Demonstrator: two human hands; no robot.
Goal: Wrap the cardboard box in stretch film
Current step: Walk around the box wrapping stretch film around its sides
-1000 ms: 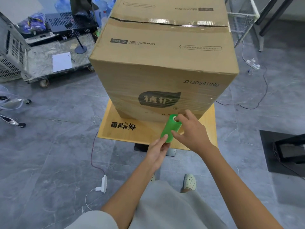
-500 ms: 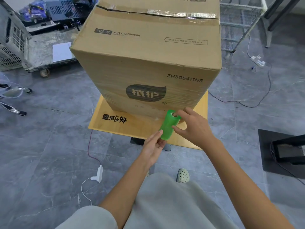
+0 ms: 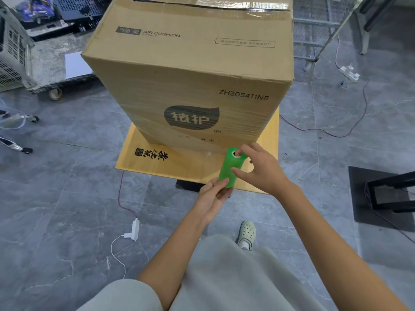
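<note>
A tall brown cardboard box stands on a flat yellow cardboard sheet over a small stand. Clear film bands show across the lower part of its near face. Just in front of the box's bottom right part, a green roll of stretch film is held nearly upright between both hands. My right hand grips its top end, with a finger in the core. My left hand cups its bottom end from below.
A wheeled cart with papers stands at the back left, a wire rack at the back right. Cables and power strips lie on the grey tile floor. A black stand base sits at right. My shoe is below the hands.
The view has shifted so the box sits a little further right and closer. Both hands stay on the green roll at the box's lower right front.
</note>
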